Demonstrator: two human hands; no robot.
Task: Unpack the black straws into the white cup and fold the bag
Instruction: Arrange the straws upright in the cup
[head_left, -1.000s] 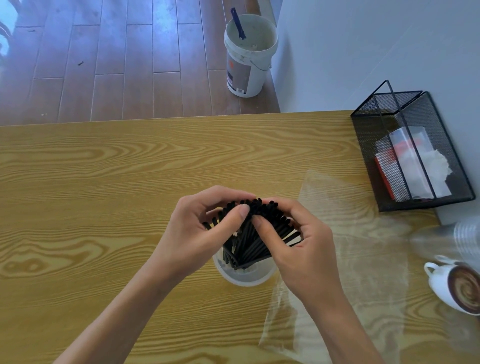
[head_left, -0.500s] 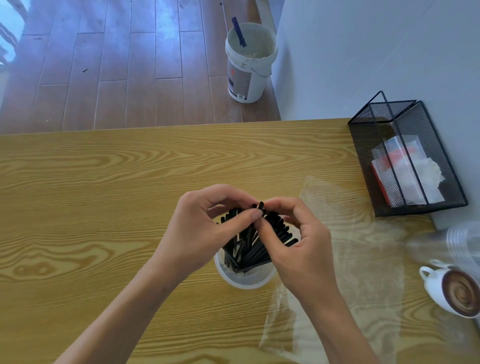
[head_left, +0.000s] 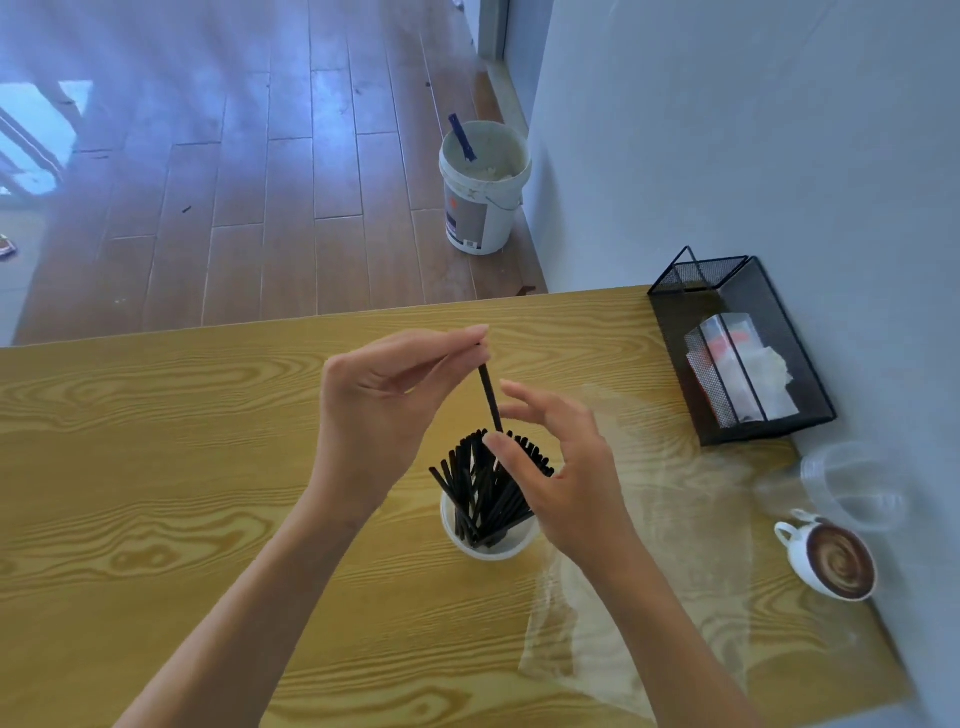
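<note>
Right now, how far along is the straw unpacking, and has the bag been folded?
Mostly unpacked: the black straws stand bunched in the white cup. In hand: the left hand pinches a single straw above the bunch, while the right hand hovers open beside it. Left: the clear bag lies flat and unfolded on the table.

The cup (head_left: 488, 545) stands mid-tabletop (head_left: 156, 467) with the straws (head_left: 483, 488) in it. The bag (head_left: 649, 545) lies flat just right of the cup. Further right — a coffee cup (head_left: 831, 561) near the edge; behind it a wire basket (head_left: 737, 353) by the wall. On the floor behind the tabletop stands a bucket (head_left: 483, 192)
</note>
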